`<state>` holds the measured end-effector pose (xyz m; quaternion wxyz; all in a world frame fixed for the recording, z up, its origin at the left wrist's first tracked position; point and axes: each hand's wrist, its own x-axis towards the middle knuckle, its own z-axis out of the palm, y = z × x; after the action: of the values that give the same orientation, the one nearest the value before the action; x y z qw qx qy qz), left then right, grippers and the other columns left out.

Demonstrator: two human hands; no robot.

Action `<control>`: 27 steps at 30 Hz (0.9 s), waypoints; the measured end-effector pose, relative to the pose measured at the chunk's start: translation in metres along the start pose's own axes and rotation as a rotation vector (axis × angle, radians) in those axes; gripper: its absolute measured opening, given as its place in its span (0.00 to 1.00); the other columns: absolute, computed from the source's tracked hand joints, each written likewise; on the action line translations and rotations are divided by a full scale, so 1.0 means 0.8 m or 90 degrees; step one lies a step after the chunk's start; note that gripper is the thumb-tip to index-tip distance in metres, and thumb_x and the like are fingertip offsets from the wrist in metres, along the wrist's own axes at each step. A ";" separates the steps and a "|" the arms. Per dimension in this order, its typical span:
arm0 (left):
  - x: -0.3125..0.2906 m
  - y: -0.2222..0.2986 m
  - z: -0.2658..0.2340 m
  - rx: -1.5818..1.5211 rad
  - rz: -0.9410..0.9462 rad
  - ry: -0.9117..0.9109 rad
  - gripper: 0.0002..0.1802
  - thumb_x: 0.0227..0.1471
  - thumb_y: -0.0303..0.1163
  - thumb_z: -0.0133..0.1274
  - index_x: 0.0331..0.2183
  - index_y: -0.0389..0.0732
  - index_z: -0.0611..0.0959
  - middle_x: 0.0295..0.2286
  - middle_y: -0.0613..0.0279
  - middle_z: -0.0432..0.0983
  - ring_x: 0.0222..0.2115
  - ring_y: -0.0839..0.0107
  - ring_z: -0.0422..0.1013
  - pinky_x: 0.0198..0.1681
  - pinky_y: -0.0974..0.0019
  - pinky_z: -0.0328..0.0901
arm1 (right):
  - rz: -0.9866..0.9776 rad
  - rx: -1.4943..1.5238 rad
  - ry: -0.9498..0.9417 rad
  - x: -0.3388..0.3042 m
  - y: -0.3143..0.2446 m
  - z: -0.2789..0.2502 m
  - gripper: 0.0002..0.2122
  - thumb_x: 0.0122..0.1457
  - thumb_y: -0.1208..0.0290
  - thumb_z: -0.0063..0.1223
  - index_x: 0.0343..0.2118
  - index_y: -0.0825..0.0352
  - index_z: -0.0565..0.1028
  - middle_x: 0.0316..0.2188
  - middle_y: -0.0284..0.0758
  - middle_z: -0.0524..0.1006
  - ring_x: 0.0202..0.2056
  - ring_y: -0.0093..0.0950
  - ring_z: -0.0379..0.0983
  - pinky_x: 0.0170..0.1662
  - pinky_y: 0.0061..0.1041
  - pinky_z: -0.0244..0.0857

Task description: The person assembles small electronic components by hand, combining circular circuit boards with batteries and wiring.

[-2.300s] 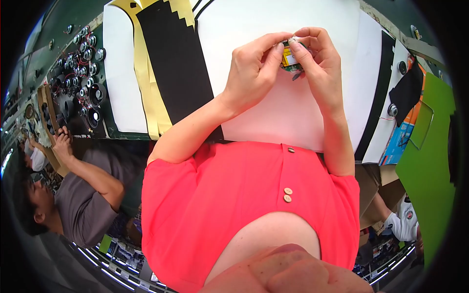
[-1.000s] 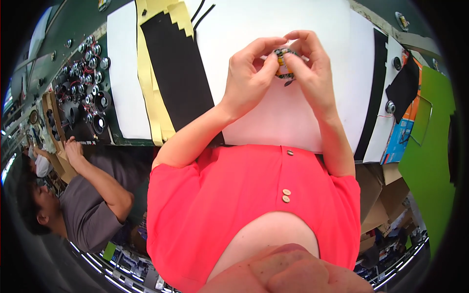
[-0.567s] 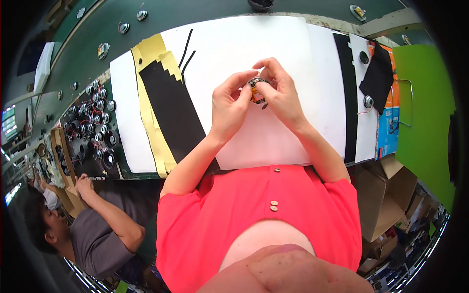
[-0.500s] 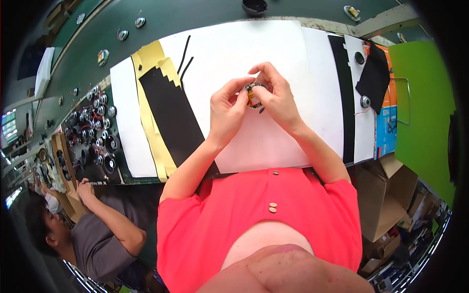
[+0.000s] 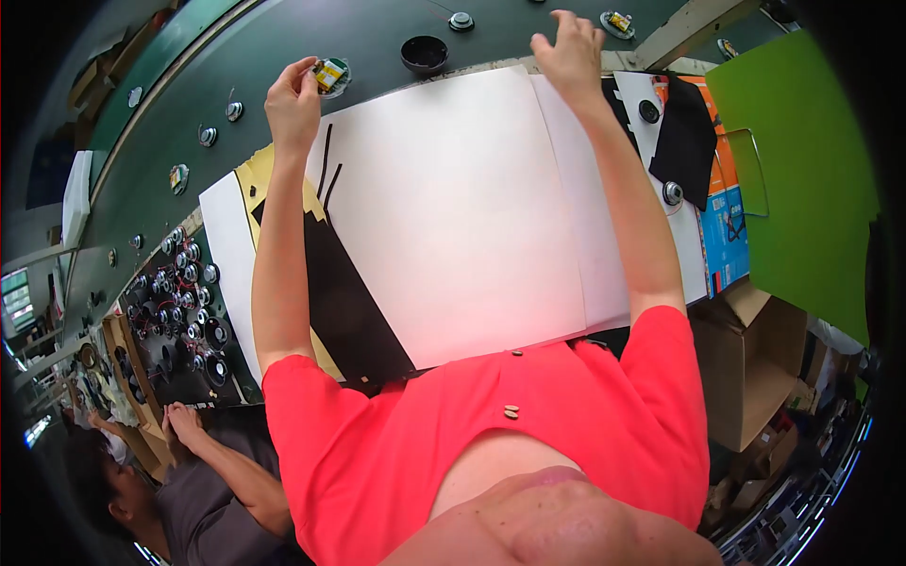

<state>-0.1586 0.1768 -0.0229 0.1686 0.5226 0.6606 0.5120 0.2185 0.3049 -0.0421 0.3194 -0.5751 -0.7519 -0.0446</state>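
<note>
Now your left hand (image 5: 294, 102) is stretched out toward eleven o'clock, past the far edge of the big white sheet (image 5: 453, 208), with its fingers pinched on a small round part with a yellow centre (image 5: 329, 74) that sits on the dark green counter (image 5: 189, 113); whether the part is lifted or resting there you cannot tell. Your right hand (image 5: 569, 52) is stretched out toward one o'clock at the far edge of the white sheet, fingers spread and loosely curled, gripping nothing that shows; another small round part (image 5: 618, 21) lies just beyond it on the counter. Between your two hands, at twelve o'clock, a black cup-shaped part (image 5: 425, 53) stands beside the sheet's far edge. At nine o'clock from the white sheet, black strips (image 5: 344, 302) lie over yellow paper (image 5: 253, 184), partly under your left forearm. Farther toward nine o'clock a tray of small round speakers (image 5: 184, 311) sits on the counter. At three o'clock a black cloth piece (image 5: 684, 141) lies over orange and blue packaging, next to a green panel (image 5: 802, 179). At seven o'clock another person's hands (image 5: 184, 424) rest near the speaker tray.
</note>
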 end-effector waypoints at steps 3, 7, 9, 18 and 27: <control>0.036 -0.047 -0.002 0.067 0.010 0.058 0.14 0.62 0.29 0.51 0.45 0.37 0.86 0.36 0.52 0.86 0.34 0.67 0.81 0.43 0.66 0.73 | -0.021 0.249 0.135 0.030 0.004 -0.031 0.16 0.60 0.82 0.56 0.51 0.77 0.74 0.47 0.51 0.76 0.47 0.42 0.76 0.49 0.38 0.72; 0.054 -0.085 0.001 0.236 0.043 0.033 0.15 0.60 0.31 0.52 0.45 0.38 0.86 0.40 0.52 0.84 0.44 0.55 0.77 0.53 0.57 0.69 | 0.136 -0.259 -0.049 0.093 0.094 0.026 0.32 0.55 0.54 0.58 0.61 0.65 0.68 0.61 0.53 0.67 0.59 0.55 0.63 0.64 0.51 0.56; 0.051 -0.094 -0.009 0.304 0.058 0.013 0.16 0.60 0.32 0.52 0.46 0.38 0.86 0.41 0.51 0.84 0.48 0.52 0.74 0.56 0.55 0.66 | 0.195 -0.219 -0.203 0.113 0.117 0.033 0.31 0.55 0.57 0.57 0.62 0.62 0.69 0.60 0.53 0.70 0.60 0.54 0.64 0.63 0.51 0.56; -0.006 0.036 0.002 0.345 0.301 0.163 0.15 0.57 0.27 0.54 0.47 0.40 0.85 0.48 0.54 0.81 0.51 0.54 0.71 0.55 0.57 0.67 | -0.044 -0.081 -0.209 0.087 0.116 0.031 0.28 0.54 0.53 0.63 0.54 0.66 0.78 0.49 0.47 0.80 0.54 0.46 0.72 0.57 0.40 0.64; -0.131 0.141 0.062 -0.280 -0.040 -0.200 0.14 0.65 0.28 0.55 0.50 0.32 0.81 0.41 0.57 0.83 0.42 0.73 0.80 0.46 0.71 0.73 | -0.160 0.296 -0.095 -0.070 -0.134 -0.102 0.25 0.51 0.67 0.72 0.51 0.70 0.77 0.43 0.42 0.79 0.46 0.40 0.71 0.50 0.36 0.69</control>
<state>-0.0210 0.1032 0.0199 0.3943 0.5254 0.5154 0.5504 0.1650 0.1866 0.0247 0.3785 -0.3898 -0.8290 0.1326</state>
